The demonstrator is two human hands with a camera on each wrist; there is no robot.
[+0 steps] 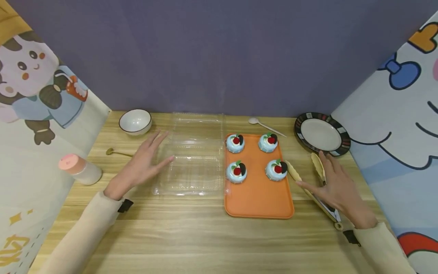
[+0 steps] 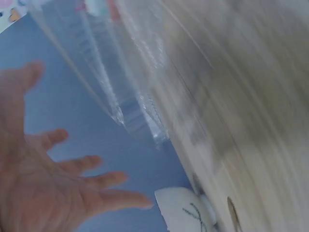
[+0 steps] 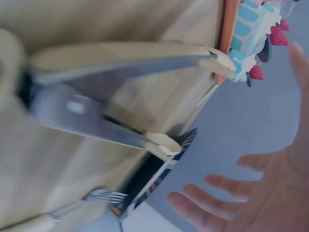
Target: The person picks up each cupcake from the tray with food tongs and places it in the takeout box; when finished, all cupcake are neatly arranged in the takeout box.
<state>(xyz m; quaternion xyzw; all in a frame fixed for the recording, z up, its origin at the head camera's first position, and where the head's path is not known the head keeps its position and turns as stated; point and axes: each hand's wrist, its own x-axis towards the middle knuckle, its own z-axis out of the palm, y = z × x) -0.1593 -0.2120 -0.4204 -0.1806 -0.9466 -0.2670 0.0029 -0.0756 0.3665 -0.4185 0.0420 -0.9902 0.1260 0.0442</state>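
My left hand (image 1: 142,165) hovers with spread fingers at the left side of a clear plastic clamshell box (image 1: 195,173), which lies open on the table. In the left wrist view, that hand (image 2: 58,188) holds nothing. My right hand (image 1: 337,186) is over a pair of tongs (image 1: 323,205) with cream tips, fingers apart. The right wrist view shows a gap between the hand (image 3: 265,193) and the spread tongs (image 3: 91,106). Between the hands lies an orange tray (image 1: 258,199) bearing several small blue cakes (image 1: 236,172) topped with strawberries and dark cookies.
A white bowl (image 1: 135,121), a gold spoon (image 1: 118,153) and a pink-lidded jar (image 1: 82,170) are on the left. Behind the tray lies a white spoon (image 1: 267,125). A dark-rimmed plate (image 1: 321,135) sits back right, with a fork (image 3: 104,195) near it. Printed panels enclose the table.
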